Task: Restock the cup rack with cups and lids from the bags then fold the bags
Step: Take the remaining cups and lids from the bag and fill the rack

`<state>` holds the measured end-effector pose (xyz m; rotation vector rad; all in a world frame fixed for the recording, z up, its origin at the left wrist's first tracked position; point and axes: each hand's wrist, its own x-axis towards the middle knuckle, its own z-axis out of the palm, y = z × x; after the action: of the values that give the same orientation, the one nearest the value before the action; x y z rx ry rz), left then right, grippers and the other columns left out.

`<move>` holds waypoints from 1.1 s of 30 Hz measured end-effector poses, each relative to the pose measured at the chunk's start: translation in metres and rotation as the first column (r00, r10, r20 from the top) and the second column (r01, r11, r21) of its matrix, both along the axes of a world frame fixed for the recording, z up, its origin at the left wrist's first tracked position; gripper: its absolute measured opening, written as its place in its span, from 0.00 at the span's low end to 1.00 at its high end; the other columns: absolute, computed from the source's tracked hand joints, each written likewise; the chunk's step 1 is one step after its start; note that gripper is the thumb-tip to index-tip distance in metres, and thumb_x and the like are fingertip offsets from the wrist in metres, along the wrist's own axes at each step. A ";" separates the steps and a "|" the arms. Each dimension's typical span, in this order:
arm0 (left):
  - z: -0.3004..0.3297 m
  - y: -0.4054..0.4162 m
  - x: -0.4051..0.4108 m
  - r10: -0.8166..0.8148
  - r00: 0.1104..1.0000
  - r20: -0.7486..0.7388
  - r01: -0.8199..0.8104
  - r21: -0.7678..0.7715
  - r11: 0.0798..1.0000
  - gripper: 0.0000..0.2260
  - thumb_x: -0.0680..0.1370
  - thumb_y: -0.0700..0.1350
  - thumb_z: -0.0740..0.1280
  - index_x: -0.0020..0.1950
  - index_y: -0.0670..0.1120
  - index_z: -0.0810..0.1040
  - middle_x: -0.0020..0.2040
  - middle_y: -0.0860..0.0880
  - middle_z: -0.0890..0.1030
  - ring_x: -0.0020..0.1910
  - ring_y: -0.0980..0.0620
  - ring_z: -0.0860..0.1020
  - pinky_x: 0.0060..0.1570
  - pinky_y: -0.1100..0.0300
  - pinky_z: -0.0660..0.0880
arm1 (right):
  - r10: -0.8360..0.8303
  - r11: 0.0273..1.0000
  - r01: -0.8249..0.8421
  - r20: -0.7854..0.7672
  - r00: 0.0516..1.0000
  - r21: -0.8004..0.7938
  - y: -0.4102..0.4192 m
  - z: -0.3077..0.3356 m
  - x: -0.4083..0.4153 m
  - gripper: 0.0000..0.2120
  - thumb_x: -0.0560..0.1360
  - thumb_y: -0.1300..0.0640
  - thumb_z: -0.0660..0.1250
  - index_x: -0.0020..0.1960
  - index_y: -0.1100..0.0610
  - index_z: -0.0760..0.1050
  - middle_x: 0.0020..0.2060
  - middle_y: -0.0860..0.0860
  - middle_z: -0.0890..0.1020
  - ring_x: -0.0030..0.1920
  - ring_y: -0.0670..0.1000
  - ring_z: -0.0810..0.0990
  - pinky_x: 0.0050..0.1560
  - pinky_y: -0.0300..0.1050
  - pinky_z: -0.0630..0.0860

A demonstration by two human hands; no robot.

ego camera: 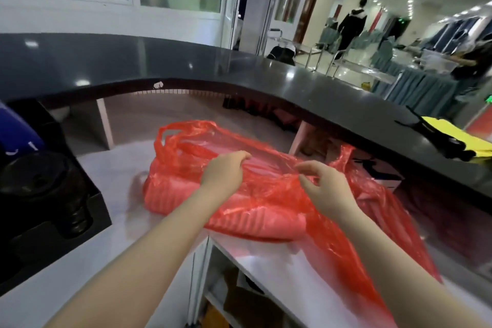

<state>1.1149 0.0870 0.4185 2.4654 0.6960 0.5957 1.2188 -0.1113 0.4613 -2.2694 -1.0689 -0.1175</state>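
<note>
1. Red plastic bag [186,168] — lies on the white lower counter [119,168], beneath the overhang of the dark curved countertop [266,74]. Ribbed stacks show through the film; whether they are cups or lids cannot be told.
2. Left hand [223,170] — fingers curled, gripping a fold of the bag's upper film near its mouth.
3. Right hand [322,181] — thumb and fingers pinching the same film, just to the right of the left hand; the two hands are close but apart.
4. A second sheet of red plastic [372,234] drapes over the counter's near right edge.
5. Black rack [53,194] — stands at the left on the white counter, holding dark stacked items.
6. A yellow item [452,133] lies on the dark countertop at the right.
</note>
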 end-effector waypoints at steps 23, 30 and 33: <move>-0.063 0.007 -0.007 -0.255 0.846 -0.469 0.290 0.003 0.957 0.29 0.70 0.62 0.69 0.70 0.58 0.70 0.67 0.54 0.75 0.65 0.51 0.71 0.63 0.56 0.65 | 0.102 0.983 -0.053 0.282 0.954 -0.176 -0.043 -0.110 0.041 0.09 0.71 0.57 0.68 0.49 0.58 0.84 0.28 0.53 0.81 0.31 0.57 0.78 0.55 0.61 0.77; -0.066 0.006 -0.011 -0.224 0.920 -0.321 0.244 0.023 0.969 0.25 0.69 0.61 0.71 0.66 0.59 0.75 0.63 0.55 0.79 0.62 0.52 0.74 0.58 0.60 0.66 | 0.028 0.977 -0.034 -0.028 0.999 -0.212 -0.072 -0.130 0.044 0.31 0.66 0.56 0.77 0.68 0.55 0.72 0.51 0.53 0.78 0.50 0.56 0.78 0.48 0.49 0.77; -0.066 0.003 -0.016 -0.234 0.928 -0.289 0.239 -0.021 0.971 0.25 0.70 0.60 0.72 0.66 0.58 0.75 0.64 0.56 0.78 0.63 0.54 0.74 0.58 0.60 0.68 | 0.025 0.961 -0.051 -0.098 0.995 -0.270 -0.071 -0.138 0.051 0.37 0.65 0.52 0.77 0.71 0.54 0.68 0.55 0.51 0.69 0.56 0.54 0.74 0.54 0.48 0.76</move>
<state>1.0988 0.0897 0.3530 2.6269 0.4886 0.1477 1.2699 -0.1824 0.3230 -2.4682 -1.1366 0.1608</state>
